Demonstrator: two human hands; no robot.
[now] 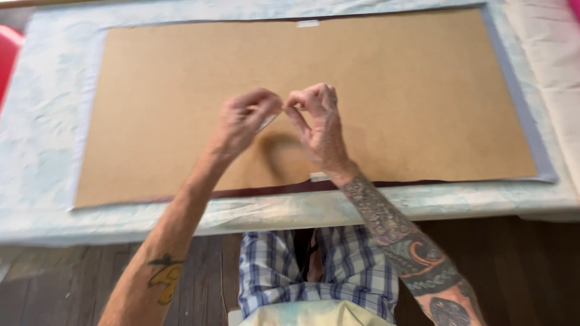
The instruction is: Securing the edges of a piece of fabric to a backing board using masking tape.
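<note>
My left hand (244,121) and right hand (317,124) are raised together over the middle of the board (423,102), fingertips nearly meeting. Both are curled, thumb pressed to forefinger in a pinch, the other fingers loosely bent. Between them I hold a small pale strip (270,119), mostly hidden by my left fingers; what shows slants down from the pinch toward my left wrist. It is too blurred for me to tell what it is made of or how long it runs.

Under my hands lies the brown board, flat, its long axis running left to right across me, reaching well past both hands. A grey border (524,108) shows along its far right edge, and a dark edge (266,190) peeks out along the near side, just below my wrists. A small white tab (307,23) sits at the far edge, beyond my fingertips, and another (319,177) by my right wrist.

All of it rests on a pale mottled cloth (42,121) covering the table.
</note>
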